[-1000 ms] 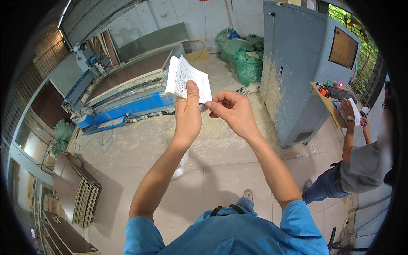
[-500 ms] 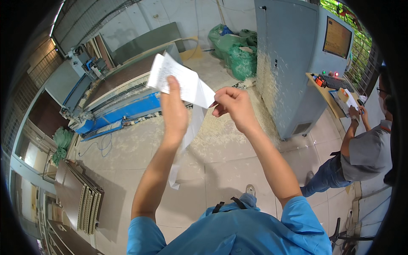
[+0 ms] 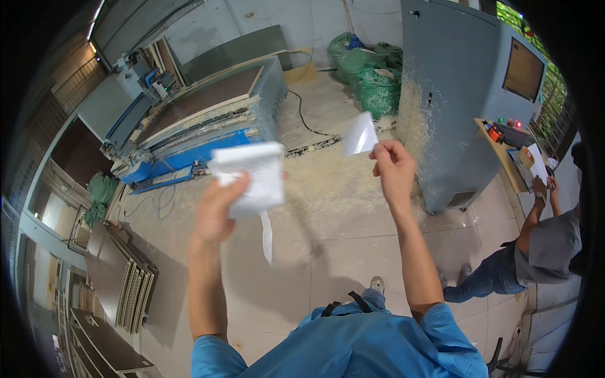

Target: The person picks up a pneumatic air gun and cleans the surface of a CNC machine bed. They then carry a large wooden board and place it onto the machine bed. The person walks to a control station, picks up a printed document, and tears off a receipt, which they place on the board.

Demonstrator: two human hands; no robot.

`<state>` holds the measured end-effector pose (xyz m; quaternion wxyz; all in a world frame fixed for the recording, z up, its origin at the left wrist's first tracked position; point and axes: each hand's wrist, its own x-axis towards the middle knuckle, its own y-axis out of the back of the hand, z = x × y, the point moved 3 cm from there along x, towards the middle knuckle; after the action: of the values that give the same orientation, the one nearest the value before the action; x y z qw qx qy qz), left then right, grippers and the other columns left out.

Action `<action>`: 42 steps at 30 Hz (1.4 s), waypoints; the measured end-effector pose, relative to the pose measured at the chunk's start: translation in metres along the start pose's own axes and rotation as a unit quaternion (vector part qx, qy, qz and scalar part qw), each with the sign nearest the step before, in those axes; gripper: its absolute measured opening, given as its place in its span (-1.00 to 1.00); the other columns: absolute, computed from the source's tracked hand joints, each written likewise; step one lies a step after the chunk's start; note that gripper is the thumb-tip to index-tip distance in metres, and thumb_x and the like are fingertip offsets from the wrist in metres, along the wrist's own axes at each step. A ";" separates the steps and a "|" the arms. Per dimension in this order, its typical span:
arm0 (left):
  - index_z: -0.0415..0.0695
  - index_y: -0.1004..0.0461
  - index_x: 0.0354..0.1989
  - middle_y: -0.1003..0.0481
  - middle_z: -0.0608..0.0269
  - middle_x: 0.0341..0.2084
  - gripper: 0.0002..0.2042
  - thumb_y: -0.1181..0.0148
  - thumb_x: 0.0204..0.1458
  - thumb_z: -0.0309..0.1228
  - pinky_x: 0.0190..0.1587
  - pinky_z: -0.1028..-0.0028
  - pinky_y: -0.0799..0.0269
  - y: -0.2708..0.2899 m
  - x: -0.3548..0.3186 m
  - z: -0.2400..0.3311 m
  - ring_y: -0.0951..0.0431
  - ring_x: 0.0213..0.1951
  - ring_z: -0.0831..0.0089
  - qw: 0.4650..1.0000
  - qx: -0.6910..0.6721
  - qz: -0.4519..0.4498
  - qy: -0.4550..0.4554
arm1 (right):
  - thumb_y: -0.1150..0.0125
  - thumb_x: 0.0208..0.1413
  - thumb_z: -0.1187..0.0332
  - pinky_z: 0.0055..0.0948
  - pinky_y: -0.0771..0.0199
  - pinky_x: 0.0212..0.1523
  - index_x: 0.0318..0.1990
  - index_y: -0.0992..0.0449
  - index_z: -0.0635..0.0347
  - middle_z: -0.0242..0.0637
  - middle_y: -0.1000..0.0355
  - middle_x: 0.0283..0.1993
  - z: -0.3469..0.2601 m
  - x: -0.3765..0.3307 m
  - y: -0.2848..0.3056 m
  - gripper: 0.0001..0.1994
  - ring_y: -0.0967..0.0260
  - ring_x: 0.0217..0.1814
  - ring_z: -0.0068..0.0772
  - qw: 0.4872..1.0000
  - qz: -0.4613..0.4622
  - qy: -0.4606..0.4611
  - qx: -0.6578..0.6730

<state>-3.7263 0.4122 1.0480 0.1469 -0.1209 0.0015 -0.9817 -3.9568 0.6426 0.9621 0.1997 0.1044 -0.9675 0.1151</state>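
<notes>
A thick wad of white printed labels (image 3: 261, 183) is gripped in my left hand (image 3: 217, 205), the thumb pressed across its front; motion blurs it a little. From beneath the wad a narrow white strip (image 3: 267, 239) dangles toward the floor. My right hand (image 3: 395, 170), off to the right, pinches one white label (image 3: 361, 135) by its lower corner between thumb and fingertips. That label is shiny and stands tilted up, apart from the wad.
A cutting machine with a brown board (image 3: 201, 107) on its bed stands far left. Green sacks (image 3: 375, 88) and a grey cabinet (image 3: 450, 94) are ahead. Stacked panels (image 3: 120, 277) lean at left. A person in grey (image 3: 548, 246) handles papers at right. Wood shavings litter the floor.
My hands have moved apart, the left one lower and leftward, the right one rightward. One label has come away from the wad and is now in my right hand.
</notes>
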 end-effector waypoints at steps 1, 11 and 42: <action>-0.32 -0.34 0.27 -0.54 0.07 0.05 -0.48 -0.11 0.29 -0.16 0.16 0.32 -0.41 -0.010 0.000 -0.012 -0.52 0.10 0.32 0.998 -0.002 -0.040 0.051 | -0.20 0.23 0.42 -0.56 -0.34 -0.53 -0.32 -0.57 0.27 -0.35 -0.54 -0.38 -0.013 0.000 -0.016 -0.87 -0.35 -0.55 -0.62 0.998 -0.016 0.053 -0.039; -0.30 -0.28 0.33 -0.51 0.02 0.13 -0.44 -0.05 0.29 -0.15 0.19 0.16 -0.48 -0.011 0.052 -0.070 -0.53 0.16 0.18 0.978 -0.138 -0.005 0.158 | -0.37 -0.03 0.46 -0.37 -0.47 -0.47 -0.26 -0.58 0.16 -0.32 -0.51 -0.30 -0.014 0.007 -0.103 -0.85 -0.49 -0.43 -0.31 0.892 -0.216 0.355 -0.178; -0.30 -0.29 0.32 -0.25 -0.23 0.31 -0.42 -0.16 0.22 -0.18 0.07 -0.50 -0.40 0.403 0.534 -0.219 -0.20 0.26 -0.65 0.923 -0.322 0.165 0.135 | -0.27 0.30 0.24 -0.54 -0.41 -0.32 -0.09 -0.60 0.21 -0.41 -0.52 -0.27 0.422 0.581 -0.540 -0.78 -0.36 -0.32 -0.67 0.805 -0.567 -0.144 0.105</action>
<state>-4.1571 -0.1351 0.9467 0.2586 -0.0263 0.3570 -0.8972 -4.4978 -0.0731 0.9212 0.0755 0.6695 -0.7360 0.0655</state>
